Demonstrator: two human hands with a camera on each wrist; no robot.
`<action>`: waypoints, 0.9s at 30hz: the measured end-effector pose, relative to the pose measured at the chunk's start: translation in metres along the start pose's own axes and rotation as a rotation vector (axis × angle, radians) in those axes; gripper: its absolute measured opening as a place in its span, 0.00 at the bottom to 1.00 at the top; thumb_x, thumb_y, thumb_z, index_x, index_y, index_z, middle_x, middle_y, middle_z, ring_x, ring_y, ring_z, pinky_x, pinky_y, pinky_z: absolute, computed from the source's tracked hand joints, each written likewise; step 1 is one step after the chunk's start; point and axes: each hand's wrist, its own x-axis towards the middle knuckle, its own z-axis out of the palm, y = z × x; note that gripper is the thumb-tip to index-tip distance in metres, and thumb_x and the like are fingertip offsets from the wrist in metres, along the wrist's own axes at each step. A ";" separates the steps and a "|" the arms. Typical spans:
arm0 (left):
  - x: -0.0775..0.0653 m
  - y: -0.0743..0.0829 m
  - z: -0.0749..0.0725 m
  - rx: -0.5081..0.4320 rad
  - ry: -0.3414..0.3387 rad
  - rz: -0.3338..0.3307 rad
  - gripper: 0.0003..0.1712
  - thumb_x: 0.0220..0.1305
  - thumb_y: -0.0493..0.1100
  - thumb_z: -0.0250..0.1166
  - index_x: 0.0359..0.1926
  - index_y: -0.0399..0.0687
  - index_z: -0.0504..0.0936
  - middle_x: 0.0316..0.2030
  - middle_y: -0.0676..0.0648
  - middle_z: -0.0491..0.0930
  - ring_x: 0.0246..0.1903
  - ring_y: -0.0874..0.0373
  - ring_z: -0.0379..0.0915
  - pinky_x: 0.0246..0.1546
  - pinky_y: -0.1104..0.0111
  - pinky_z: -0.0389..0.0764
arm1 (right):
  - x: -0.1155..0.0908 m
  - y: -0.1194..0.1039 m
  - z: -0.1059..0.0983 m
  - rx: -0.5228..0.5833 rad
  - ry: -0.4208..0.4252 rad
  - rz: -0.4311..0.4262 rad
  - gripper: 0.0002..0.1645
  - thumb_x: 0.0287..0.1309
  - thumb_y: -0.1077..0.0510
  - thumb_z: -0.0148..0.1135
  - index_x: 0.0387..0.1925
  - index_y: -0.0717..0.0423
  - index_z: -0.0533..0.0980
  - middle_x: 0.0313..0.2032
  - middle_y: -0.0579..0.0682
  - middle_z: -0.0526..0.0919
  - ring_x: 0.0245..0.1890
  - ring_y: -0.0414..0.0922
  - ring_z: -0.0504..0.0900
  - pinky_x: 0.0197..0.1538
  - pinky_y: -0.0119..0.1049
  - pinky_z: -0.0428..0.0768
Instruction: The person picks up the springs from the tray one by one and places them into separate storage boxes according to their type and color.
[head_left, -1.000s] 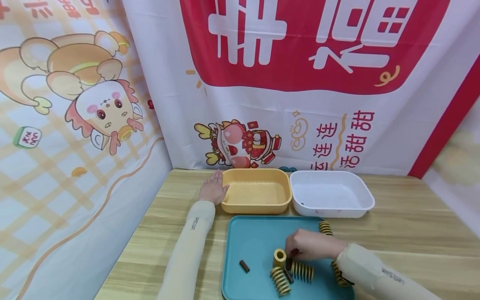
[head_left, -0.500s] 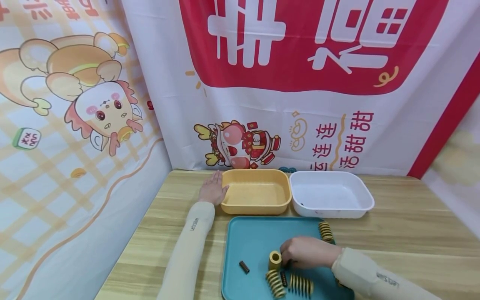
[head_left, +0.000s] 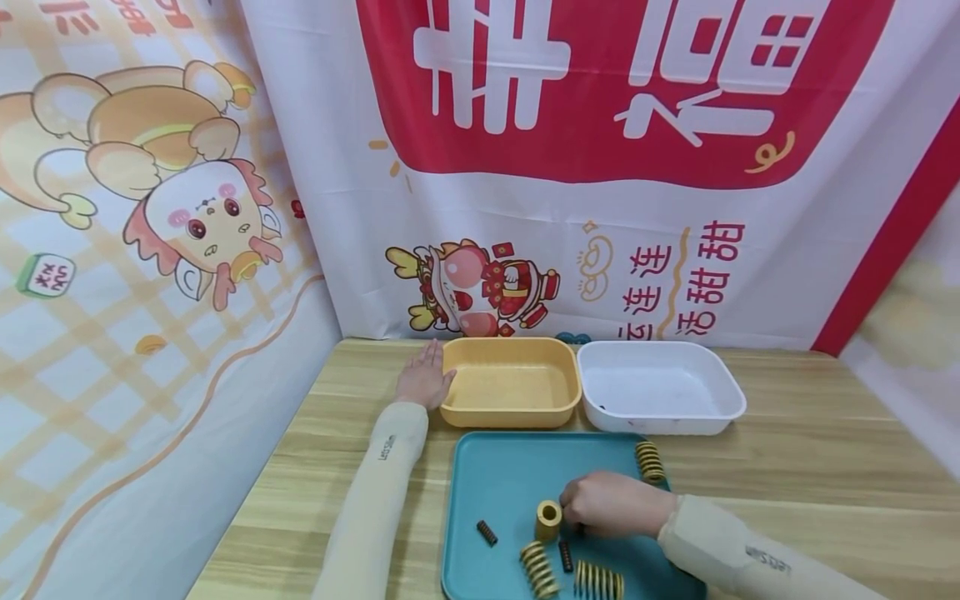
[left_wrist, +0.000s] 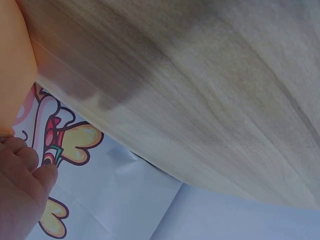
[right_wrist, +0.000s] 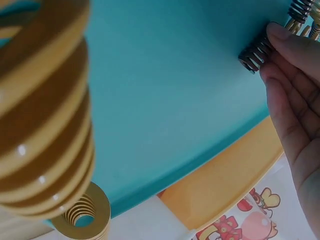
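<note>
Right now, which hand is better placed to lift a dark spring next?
Right hand, probably: it pinches a dark spring at the tray; the left hand rests against the yellow bin.

Head view: high, forward-down. Wrist views: close. Head, right wrist share blue tray [head_left: 510, 471].

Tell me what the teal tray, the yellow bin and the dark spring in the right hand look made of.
Teal tray: probably plastic, smooth and fairly matte; even colour, rounded raised rim.
Yellow bin: likely plastic, smooth; one even colour, rounded corners.
Dark spring: seemingly metal, dark finish; wire coils with faint highlights, coating uncertain.
</note>
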 end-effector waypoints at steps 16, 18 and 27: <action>0.001 -0.001 0.001 0.007 -0.003 0.003 0.38 0.74 0.54 0.41 0.72 0.32 0.45 0.72 0.37 0.44 0.71 0.46 0.39 0.68 0.52 0.49 | 0.004 0.001 0.004 -0.018 -0.081 0.069 0.08 0.47 0.64 0.69 0.25 0.46 0.83 0.23 0.35 0.76 0.23 0.29 0.73 0.24 0.21 0.71; 0.000 0.000 0.000 0.011 -0.002 0.005 0.38 0.74 0.54 0.41 0.72 0.32 0.45 0.72 0.37 0.44 0.71 0.46 0.39 0.68 0.52 0.50 | 0.004 0.001 0.005 -0.031 -0.079 0.071 0.08 0.47 0.64 0.69 0.25 0.46 0.82 0.22 0.35 0.76 0.23 0.29 0.73 0.23 0.22 0.71; -0.003 0.002 -0.002 0.017 0.004 0.006 0.38 0.74 0.55 0.41 0.71 0.32 0.46 0.72 0.37 0.44 0.71 0.45 0.40 0.68 0.52 0.50 | 0.001 0.000 0.003 -0.021 -0.134 0.147 0.07 0.47 0.63 0.69 0.27 0.47 0.82 0.22 0.36 0.74 0.23 0.30 0.72 0.24 0.23 0.71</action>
